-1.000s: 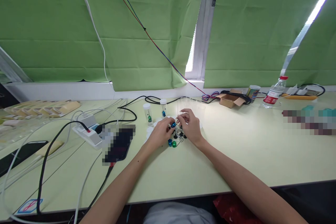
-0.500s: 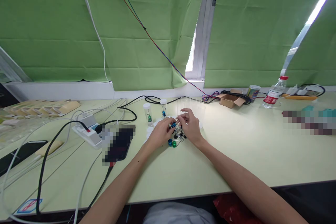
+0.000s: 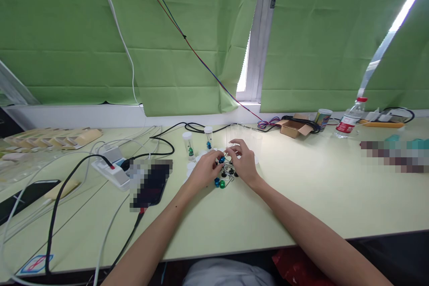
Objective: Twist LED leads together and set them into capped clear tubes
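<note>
My left hand is closed on a small shiny blue ball-shaped piece, pinched between thumb and fingers. Just to its right, my right hand has thumb and forefinger pressed together by the blue piece, at what looks like a thin metal wire; its other fingers are raised. Under both hands lies a pile of small black pieces and bent metal wires. A second blue ball and a green ball rest on the table in front of the pile. White round lids show partly behind my left hand.
Two clear tubes with white caps, one with green pieces and one with blue, stand behind my hands. Left are a phone, a power strip and cables. Along the back sit an open cardboard box, a can and a water bottle.
</note>
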`<control>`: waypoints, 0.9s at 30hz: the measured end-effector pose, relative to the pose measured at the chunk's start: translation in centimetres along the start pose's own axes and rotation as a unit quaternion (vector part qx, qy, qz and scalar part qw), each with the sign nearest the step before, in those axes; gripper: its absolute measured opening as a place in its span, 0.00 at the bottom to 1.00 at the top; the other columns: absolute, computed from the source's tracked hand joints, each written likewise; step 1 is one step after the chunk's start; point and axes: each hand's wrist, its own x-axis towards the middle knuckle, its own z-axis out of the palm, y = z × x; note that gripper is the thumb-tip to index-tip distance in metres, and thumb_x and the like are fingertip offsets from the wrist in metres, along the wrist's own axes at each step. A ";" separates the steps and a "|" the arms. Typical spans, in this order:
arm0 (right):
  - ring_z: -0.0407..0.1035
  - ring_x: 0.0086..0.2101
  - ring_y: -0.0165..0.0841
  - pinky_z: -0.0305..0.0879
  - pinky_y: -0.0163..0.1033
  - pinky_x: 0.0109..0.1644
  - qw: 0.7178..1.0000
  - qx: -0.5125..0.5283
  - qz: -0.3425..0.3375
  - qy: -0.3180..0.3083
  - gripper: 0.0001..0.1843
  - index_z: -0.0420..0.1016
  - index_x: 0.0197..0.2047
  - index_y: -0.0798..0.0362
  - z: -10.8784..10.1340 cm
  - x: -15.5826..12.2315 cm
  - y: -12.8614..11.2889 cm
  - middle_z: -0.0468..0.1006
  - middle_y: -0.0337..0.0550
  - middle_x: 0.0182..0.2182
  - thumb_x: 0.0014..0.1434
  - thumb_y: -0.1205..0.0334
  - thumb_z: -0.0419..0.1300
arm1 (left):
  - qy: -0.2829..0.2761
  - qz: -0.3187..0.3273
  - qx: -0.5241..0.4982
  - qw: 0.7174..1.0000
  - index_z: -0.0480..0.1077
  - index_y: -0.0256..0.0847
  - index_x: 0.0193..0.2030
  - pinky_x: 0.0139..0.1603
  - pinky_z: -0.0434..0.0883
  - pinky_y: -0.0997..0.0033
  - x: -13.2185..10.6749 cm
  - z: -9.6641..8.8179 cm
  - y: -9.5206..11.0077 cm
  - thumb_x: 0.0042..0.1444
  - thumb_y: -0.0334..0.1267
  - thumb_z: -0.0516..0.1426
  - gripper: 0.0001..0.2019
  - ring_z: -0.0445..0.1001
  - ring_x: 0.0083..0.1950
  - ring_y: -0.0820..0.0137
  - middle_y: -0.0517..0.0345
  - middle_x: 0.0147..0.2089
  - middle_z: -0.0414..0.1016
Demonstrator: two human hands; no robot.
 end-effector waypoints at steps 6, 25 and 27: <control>0.74 0.30 0.33 0.68 0.39 0.38 1.000 -0.001 0.004 0.000 0.10 0.66 0.45 0.51 0.1 -0.1 -0.1 0.80 0.40 0.29 0.61 0.59 0.55 | -0.001 -0.002 0.002 1.000 0.69 0.42 0.47 0.34 0.65 0.69 0.0 0.1 0.0 0.58 0.37 0.54 0.11 0.67 0.29 0.71 0.56 0.39 0.72; 0.74 0.30 0.33 0.69 0.37 0.37 1.000 0.003 0.001 0.001 0.10 0.66 0.46 0.51 0.2 -0.2 0.1 0.80 0.40 0.29 0.61 0.59 0.54 | -0.013 0.006 -0.001 1.000 0.72 0.40 0.51 0.34 0.65 0.69 0.1 0.0 0.3 0.59 0.37 0.55 0.14 0.66 0.30 0.71 0.55 0.37 0.71; 0.74 0.30 0.33 0.69 0.37 0.37 1.000 -0.001 0.004 0.000 0.11 0.65 0.47 0.52 0.1 -0.2 0.0 0.80 0.39 0.28 0.61 0.59 0.54 | -0.013 0.006 0.000 1.000 0.71 0.40 0.52 0.34 0.65 0.69 0.1 0.0 0.4 0.59 0.37 0.54 0.14 0.66 0.29 0.71 0.55 0.37 0.71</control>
